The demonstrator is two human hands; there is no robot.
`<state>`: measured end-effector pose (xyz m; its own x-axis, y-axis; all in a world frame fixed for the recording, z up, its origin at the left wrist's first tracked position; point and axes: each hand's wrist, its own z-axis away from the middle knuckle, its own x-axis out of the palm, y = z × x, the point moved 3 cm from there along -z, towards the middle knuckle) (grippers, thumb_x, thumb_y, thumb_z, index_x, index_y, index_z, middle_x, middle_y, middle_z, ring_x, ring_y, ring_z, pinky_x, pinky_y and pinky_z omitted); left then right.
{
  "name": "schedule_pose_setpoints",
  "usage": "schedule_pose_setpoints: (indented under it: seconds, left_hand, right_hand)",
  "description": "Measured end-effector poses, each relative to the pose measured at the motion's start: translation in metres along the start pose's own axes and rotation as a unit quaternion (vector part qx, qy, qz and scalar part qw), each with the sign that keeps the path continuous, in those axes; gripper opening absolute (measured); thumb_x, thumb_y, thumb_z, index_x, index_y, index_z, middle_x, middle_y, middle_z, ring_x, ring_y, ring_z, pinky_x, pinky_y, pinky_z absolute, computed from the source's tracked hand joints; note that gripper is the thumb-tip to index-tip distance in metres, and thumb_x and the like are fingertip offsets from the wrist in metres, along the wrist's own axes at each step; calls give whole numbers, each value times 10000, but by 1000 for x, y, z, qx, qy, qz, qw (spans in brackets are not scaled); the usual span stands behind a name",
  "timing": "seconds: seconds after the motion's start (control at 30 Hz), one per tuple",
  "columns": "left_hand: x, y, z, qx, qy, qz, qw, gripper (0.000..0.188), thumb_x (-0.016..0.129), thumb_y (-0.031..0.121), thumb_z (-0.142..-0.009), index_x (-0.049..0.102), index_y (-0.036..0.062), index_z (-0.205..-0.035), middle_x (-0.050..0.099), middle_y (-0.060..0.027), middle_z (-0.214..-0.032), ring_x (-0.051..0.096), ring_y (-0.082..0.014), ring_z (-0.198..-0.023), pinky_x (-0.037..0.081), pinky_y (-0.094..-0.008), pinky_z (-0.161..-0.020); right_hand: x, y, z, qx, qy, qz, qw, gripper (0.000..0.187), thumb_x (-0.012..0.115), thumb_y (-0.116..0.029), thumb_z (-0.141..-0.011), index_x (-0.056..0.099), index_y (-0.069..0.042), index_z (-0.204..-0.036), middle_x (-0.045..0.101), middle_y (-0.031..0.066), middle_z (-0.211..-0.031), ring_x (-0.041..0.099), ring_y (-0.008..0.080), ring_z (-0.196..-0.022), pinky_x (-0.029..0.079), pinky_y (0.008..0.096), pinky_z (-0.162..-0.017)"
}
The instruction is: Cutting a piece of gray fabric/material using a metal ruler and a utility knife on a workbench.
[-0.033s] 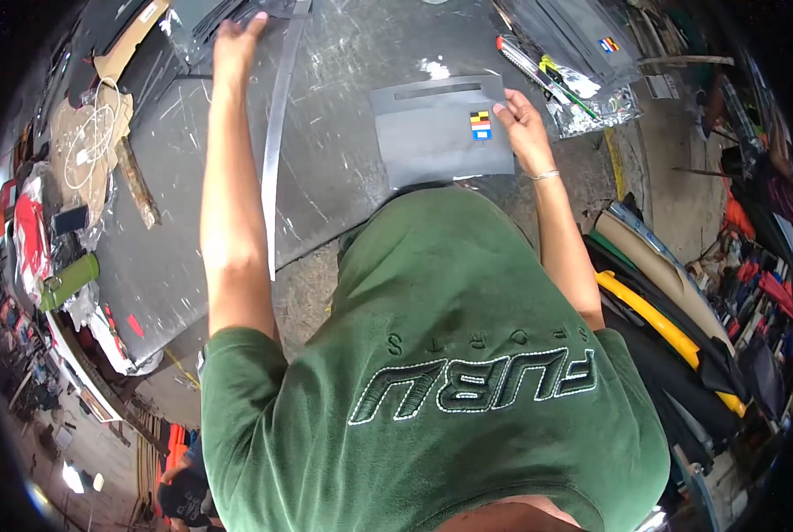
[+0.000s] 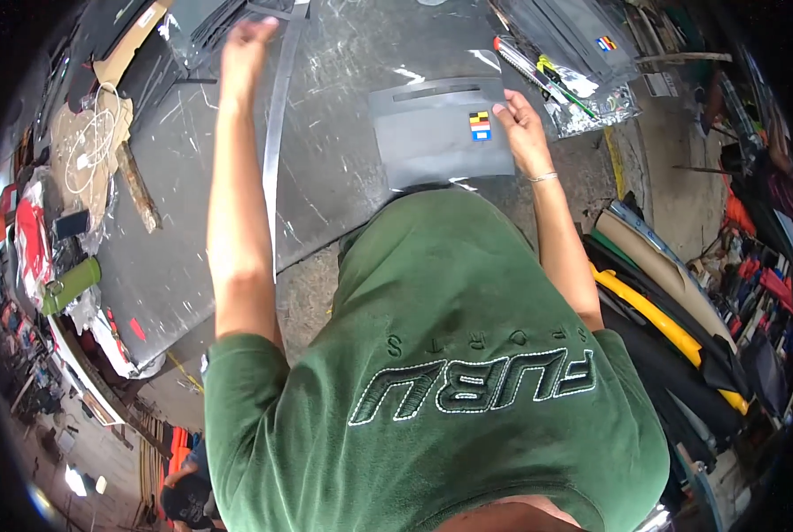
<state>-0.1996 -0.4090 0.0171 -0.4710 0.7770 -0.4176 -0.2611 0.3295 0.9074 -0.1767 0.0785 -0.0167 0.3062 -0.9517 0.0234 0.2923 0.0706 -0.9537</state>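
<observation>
My right hand (image 2: pixel 524 133) grips the right edge of a grey flat sheet (image 2: pixel 423 133), its thumb on top and the other fingers at the edge. The sheet has a narrow dark slot near its far edge and a small label (image 2: pixel 479 126) in yellow, red, white and blue. A shiny, see-through corner shows beyond its far right side. My left hand (image 2: pixel 250 40) is stretched out to the far left of the table, fingers drawn together beside a heap of dark strips (image 2: pixel 215 31). Whatever it may hold is too dark to make out.
A long metal ruler (image 2: pixel 279 115) lies on the dark table (image 2: pixel 334 168) beside my left forearm. At the far right are a red-tipped cutter (image 2: pixel 516 58), a green pen (image 2: pixel 583 108) and stacked grey sheets (image 2: pixel 574 35). Rolls of material (image 2: pixel 654 310) stand right of me.
My left hand has shifted slightly right and nearer. The grey sheet's surface bows a little differently, and a shiny corner now shows at its far right. My right hand keeps its grip.
</observation>
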Motion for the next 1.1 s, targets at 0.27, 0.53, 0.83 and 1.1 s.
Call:
schedule_pose_setpoints:
  seconds: [0.27, 0.53, 0.83, 1.1]
  left_hand:
    - [97, 34, 183, -105, -211, 262, 936, 663, 754, 252, -957, 457, -26, -1480, 693, -113, -1267, 645, -165, -1137, 481, -295, -1006]
    - [17, 157, 198, 41, -26, 384, 922, 367, 690, 70, -985, 590, -29, -1325, 736, -80, -1122, 673, -122, -1014, 512, -276, -959]
    - [-33, 232, 223, 162, 28, 403, 900, 382, 729, 61, -957, 614, -59, -1301, 741, -116, -1147, 684, -132, -1036, 505, -271, -976]
    - [-36, 242, 243, 171, 48, 389, 904, 353, 739, 69, -953, 638, -45, -1272, 747, -98, -1119, 678, -118, -1014, 502, -263, -968]
  right_hand:
    - [6, -78, 11, -87, 13, -106, 991, 292, 587, -59, -1037, 569, -8, -1324, 700, 62, -1206, 648, 118, -1046, 512, 275, -920]
    - [34, -220, 46, -179, 4, -40, 983, 406, 695, -65, -987, 553, 59, -1347, 679, 97, -1189, 659, 117, -1062, 550, 264, -901]
    - [42, -285, 63, -313, -69, -123, 939, 384, 679, -37, -989, 568, 56, -1346, 672, 93, -1193, 646, 113, -1072, 539, 262, -927]
    - [35, -284, 71, -326, -86, -137, 932, 381, 690, -33, -987, 572, 56, -1338, 631, 64, -1182, 639, 97, -1063, 549, 250, -911]
